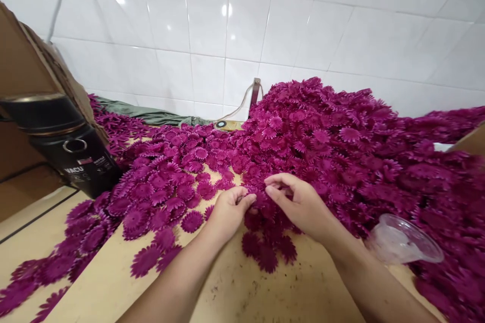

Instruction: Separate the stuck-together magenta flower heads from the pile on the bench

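Note:
Many magenta flower-shaped pieces (326, 136) are heaped on the pale wooden table (265, 292), highest on the right and thinner on the left. My left hand (232, 209) is near the middle, its thumb and fingers pinched together; anything between them is too small to make out. Facing it, my right hand (293, 199) has its thumb and index finger curved close together over the flowers, and what lies between the tips is unclear. A small gap separates the two hands. Just below them, several flower pieces (267, 250) lie on the table.
A black vacuum bottle (71, 151) leans beside a cardboard box (26, 60) at the left. Right of my right forearm sits a clear plastic bowl (403, 239). Green cloth (151, 113) lies along the white tiled wall (204, 15), near an upright metal bracket (255, 93).

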A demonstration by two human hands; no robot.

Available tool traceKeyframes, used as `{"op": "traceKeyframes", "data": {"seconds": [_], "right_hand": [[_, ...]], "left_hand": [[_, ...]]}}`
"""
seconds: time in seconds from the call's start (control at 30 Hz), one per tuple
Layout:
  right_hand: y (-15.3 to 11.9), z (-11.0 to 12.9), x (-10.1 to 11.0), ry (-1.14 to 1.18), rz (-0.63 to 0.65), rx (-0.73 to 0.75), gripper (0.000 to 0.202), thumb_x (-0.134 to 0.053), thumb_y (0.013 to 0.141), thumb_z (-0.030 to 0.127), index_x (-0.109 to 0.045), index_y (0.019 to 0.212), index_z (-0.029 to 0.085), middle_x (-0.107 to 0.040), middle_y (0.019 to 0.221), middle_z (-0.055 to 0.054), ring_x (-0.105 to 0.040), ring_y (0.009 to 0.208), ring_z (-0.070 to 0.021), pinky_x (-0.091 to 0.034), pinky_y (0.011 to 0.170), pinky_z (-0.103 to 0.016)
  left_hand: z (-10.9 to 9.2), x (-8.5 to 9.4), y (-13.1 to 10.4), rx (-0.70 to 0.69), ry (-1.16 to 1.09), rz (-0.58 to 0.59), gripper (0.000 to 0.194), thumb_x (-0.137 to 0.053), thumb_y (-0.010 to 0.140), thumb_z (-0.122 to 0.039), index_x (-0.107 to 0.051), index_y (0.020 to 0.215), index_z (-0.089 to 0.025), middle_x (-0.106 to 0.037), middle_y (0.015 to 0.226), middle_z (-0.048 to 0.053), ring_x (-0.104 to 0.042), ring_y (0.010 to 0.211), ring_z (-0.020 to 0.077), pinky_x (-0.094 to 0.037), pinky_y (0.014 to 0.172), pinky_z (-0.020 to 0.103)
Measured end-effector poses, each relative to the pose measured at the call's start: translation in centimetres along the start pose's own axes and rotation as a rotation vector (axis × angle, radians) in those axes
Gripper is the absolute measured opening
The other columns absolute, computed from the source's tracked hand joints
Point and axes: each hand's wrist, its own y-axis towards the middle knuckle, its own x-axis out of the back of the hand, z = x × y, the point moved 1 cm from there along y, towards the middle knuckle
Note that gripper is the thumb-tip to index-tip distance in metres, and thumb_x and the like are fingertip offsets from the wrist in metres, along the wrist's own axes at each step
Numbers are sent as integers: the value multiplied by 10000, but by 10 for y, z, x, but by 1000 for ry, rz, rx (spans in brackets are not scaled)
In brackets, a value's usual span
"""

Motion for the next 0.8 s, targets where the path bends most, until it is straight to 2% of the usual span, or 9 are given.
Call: {"op": "traceKeyframes", "data": {"seconds": [0.1, 0.23, 0.33, 0.47, 0.6, 0.77, 0.8], "right_hand": [[3, 9, -12, 145, 138, -102, 168, -531, 751, 285, -563, 868, 169, -616, 837, -51, -583, 778, -155, -479, 699, -289], [10, 3, -21, 332, 246, -221, 173, -568, 722, 262, -558, 849, 145, -616, 818, -47, -585, 773, -145, -471, 719, -285], [11, 0, -25, 481, 336, -229, 173, -609, 678, 268, -561, 797, 153, -607, 753, -13, -568, 714, -128, -454, 721, -288], [8, 6, -29, 616, 382, -179, 179, -628, 641, 287, -525, 726, 168, -557, 681, 22, -530, 670, -113, -432, 692, -279], [13, 8, -28, 551, 262, -126, 149, -578, 666, 297, -493, 650, 177, -478, 599, 44, -461, 582, -97, -396, 594, -252], [28, -15, -1, 409, -235, -225, 181, -615, 630, 281, -456, 622, 194, -410, 538, 69, -401, 518, -88, -407, 557, -250], [28, -19, 4, 448, -274, -254, 207, -631, 619, 290, -446, 626, 197, -411, 543, 73, -411, 522, -85, -429, 578, -259]], "left_hand": [[0, 3, 0, 2, 35, -9, 258, -599, 621, -335, -467, 473, -170, -475, 417, -51, -374, 417, 74, -292, 455, 211], [1, 5, 3, -4, 18, -47, 401, -635, 542, -488, -396, 421, -190, -366, 348, -86, -294, 365, 52, -230, 408, 204], [2, 6, 4, 2, -54, -83, 491, -642, 483, -586, -353, 418, -195, -336, 351, -94, -288, 370, 47, -223, 403, 202], [1, 4, 2, 23, -152, -11, 521, -624, 470, -651, -411, 458, -176, -358, 394, -87, -303, 392, 49, -234, 405, 204], [-3, 2, 0, -14, -180, -19, 528, -604, 500, -666, -420, 467, -172, -350, 404, -87, -278, 392, 47, -217, 395, 205], [-5, 7, 0, -84, -231, -132, 481, -590, 608, -587, -368, 461, -186, -349, 413, -84, -313, 415, 61, -279, 442, 210], [-4, 8, 0, -95, -212, -155, 451, -588, 633, -553, -384, 472, -185, -356, 425, -83, -321, 426, 65, -289, 455, 211]]}}
